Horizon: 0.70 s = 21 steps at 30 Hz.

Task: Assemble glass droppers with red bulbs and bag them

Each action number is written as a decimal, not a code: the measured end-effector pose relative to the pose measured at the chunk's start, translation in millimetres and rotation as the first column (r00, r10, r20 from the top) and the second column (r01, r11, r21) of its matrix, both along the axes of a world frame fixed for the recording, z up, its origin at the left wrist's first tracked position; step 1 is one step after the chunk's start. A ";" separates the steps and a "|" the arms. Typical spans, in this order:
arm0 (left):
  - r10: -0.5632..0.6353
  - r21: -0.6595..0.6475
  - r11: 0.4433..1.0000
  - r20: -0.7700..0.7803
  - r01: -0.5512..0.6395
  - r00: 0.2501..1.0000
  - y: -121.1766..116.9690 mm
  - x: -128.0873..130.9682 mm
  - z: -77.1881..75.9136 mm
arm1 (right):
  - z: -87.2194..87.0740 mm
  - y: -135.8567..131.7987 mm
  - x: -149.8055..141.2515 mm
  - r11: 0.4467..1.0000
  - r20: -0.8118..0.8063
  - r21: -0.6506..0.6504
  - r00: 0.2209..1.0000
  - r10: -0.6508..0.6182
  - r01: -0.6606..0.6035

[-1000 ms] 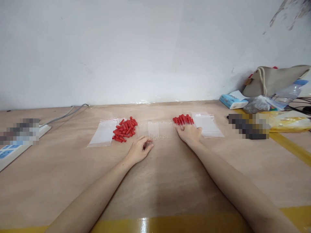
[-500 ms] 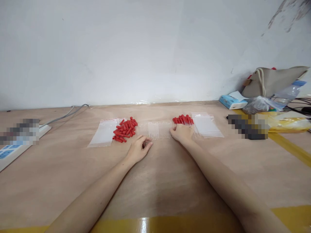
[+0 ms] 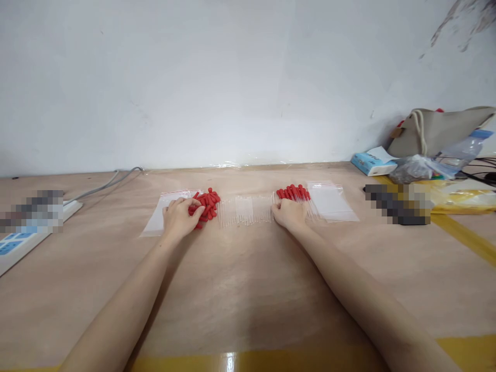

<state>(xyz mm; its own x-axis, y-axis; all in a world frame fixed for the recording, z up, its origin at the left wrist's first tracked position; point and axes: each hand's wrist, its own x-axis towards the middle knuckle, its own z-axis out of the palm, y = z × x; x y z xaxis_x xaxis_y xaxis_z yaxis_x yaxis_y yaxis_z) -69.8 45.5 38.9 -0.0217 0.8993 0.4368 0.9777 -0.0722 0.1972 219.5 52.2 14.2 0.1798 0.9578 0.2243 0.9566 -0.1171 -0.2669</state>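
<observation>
My left hand (image 3: 179, 217) lies on the near side of a heap of small red rubber caps (image 3: 208, 202), fingers curled over a few of them. My right hand (image 3: 287, 212) rests at the right end of a row of clear thin tubes (image 3: 245, 211), fingers bent down onto the wood, just in front of a bundle of tubes with red caps on them (image 3: 295, 193). What the right fingers hold, if anything, is hidden. A clear zip bag (image 3: 165, 217) lies under and left of my left hand.
A second clear zip bag (image 3: 330, 201) lies right of the capped bundle. A white power strip (image 3: 23, 239) with a grey cable sits at the left edge. A tissue pack (image 3: 372, 161), a canvas bag (image 3: 442, 129) and plastic wrappers crowd the right. Yellow tape (image 3: 461, 232) lines the wood.
My left hand has moved left from the near end of the clear tubes onto the red cap heap. My right hand slid left from the capped bundle to the tube row's right end.
</observation>
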 end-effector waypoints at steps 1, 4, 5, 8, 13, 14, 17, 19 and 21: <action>-0.025 -0.034 0.999 -0.010 0.025 1.000 1.9 -7.0 3.3 | 0.8 -0.8 -0.9 1.000 -0.007 0.018 1.000 -0.004 0.004; -0.236 -0.154 0.960 -0.002 0.233 0.972 7.2 -27.8 12.3 | 0.2 -4.7 -4.0 0.990 -0.011 0.139 1.000 0.002 0.000; -0.316 -0.187 0.931 0.008 0.312 0.949 8.7 -33.6 14.4 | -1.4 -6.8 -4.9 0.980 -0.005 0.198 1.000 0.014 -0.012; -0.426 -0.241 0.879 -0.005 0.412 0.905 12.6 -45.3 15.6 | -10.3 -16.5 -6.1 0.929 0.013 0.358 0.995 0.095 -0.094; -0.438 -0.252 0.876 -0.058 0.412 0.897 16.8 -48.8 7.8 | -23.6 -40.5 -1.7 0.784 0.040 0.485 0.906 0.421 -0.386; -0.436 -0.250 0.878 -0.066 0.408 0.898 16.9 -47.9 6.7 | -24.3 -45.1 0.0 0.751 0.058 0.487 0.874 0.482 -0.447; -0.420 -0.236 0.890 -0.095 0.389 0.903 15.5 -42.7 5.7 | -23.1 -55.6 5.5 0.691 0.073 0.486 0.813 0.578 -0.535; -0.420 -0.217 0.894 -0.106 0.391 0.902 14.3 -39.2 6.0 | -21.9 -58.8 8.3 0.683 0.067 0.509 0.816 0.575 -0.523; -0.437 -0.200 0.889 -0.100 0.412 0.894 13.7 -37.7 6.8 | -21.8 -59.2 9.7 0.685 0.078 0.532 0.834 0.547 -0.498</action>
